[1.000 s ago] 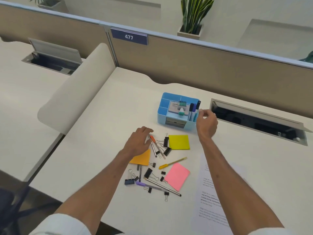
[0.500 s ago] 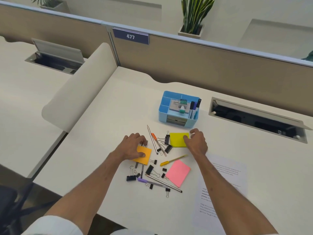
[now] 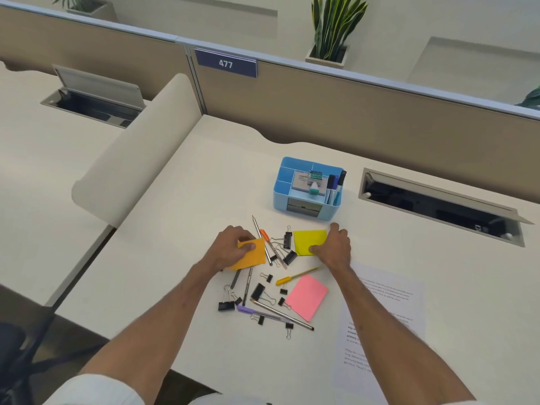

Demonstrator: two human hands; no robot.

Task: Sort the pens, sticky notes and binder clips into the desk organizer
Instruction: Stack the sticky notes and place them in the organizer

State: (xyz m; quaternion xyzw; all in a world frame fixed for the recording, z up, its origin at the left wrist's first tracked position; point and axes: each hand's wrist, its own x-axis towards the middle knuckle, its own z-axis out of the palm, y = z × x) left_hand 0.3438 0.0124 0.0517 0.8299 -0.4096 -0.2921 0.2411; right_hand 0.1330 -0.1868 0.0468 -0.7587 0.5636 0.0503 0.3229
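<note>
The left hand (image 3: pixel 232 251) pinches a square orange sticky-note pad (image 3: pixel 254 257), the right hand (image 3: pixel 334 248) a square yellow sticky-note pad (image 3: pixel 306 239); lifting could scatter the black binder clips (image 3: pixel 287 240) between them.

Both bare forearms (image 3: pixel 163 311) reach forward from white sleeves (image 3: pixel 96 390) at the lower edge, angling slightly toward each other. The left hand (image 3: pixel 230 249) lies knuckles up with its fingers curled, pinching the orange pad (image 3: pixel 252 260) under its thumb. The right hand (image 3: pixel 334 247) mirrors it, thumb on the near corner of the yellow pad (image 3: pixel 308 239) and fingers curled over the pad's far right edge.
</note>
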